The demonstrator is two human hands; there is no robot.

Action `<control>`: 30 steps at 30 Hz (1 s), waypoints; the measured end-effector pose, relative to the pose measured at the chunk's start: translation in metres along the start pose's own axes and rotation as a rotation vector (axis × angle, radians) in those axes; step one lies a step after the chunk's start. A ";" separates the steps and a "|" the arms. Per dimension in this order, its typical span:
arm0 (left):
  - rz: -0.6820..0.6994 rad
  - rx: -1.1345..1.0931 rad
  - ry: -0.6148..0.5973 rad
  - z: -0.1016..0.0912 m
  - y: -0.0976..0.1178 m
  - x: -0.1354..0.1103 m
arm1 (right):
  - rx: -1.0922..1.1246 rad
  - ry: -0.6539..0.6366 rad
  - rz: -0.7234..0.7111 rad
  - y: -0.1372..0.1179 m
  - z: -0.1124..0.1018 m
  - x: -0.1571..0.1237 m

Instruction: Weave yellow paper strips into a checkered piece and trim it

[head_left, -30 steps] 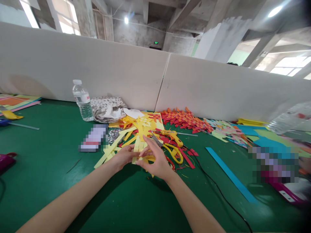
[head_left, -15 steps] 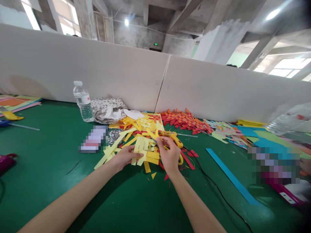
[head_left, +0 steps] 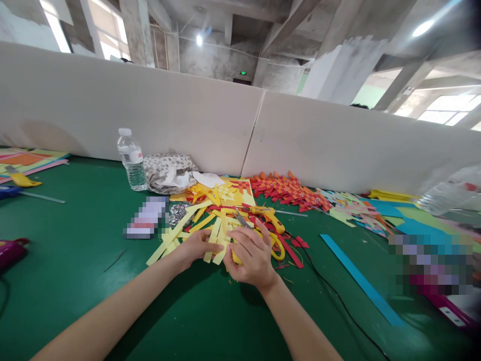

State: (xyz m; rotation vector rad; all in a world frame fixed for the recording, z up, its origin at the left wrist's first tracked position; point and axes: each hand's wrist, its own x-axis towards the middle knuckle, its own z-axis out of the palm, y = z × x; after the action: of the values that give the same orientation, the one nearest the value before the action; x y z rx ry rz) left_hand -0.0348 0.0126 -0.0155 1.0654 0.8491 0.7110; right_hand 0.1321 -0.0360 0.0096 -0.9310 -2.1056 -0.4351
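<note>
My left hand (head_left: 197, 246) pinches the pale yellow paper strips (head_left: 214, 235) of a half-woven piece lying on the green table (head_left: 75, 260). My right hand (head_left: 251, 255) curls over the right side of the same piece, fingers pressed onto darker yellow strips. Yellow-handled scissors (head_left: 276, 240) lie just beyond my right hand, partly hidden by it. More loose yellow and red strips (head_left: 293, 253) are scattered around the piece.
A water bottle (head_left: 131, 160) and a crumpled patterned cloth (head_left: 167, 170) stand by the white partition. Woven red-orange paper fish (head_left: 289, 190) and pastel ones (head_left: 353, 208) lie at right. A blue strip (head_left: 361, 281) and a black cable (head_left: 338, 296) cross the table.
My right hand went forward toward the scissors half a second ago and has come back onto the woven strips. My left hand has stayed on the pale yellow strips.
</note>
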 end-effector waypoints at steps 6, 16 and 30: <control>0.003 0.139 0.024 0.002 0.000 0.000 | 0.061 -0.141 0.057 0.000 0.004 0.007; 0.098 0.265 0.027 0.011 0.003 -0.005 | 0.387 -0.144 0.613 0.001 0.019 0.010; 0.095 0.088 -0.110 0.015 0.006 -0.008 | 0.488 -0.121 0.585 0.003 0.014 0.012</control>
State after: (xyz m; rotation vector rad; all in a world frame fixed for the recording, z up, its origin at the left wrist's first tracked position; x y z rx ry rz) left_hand -0.0268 0.0014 -0.0039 1.2193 0.7444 0.6923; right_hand 0.1220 -0.0204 0.0095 -1.2211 -1.7983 0.4233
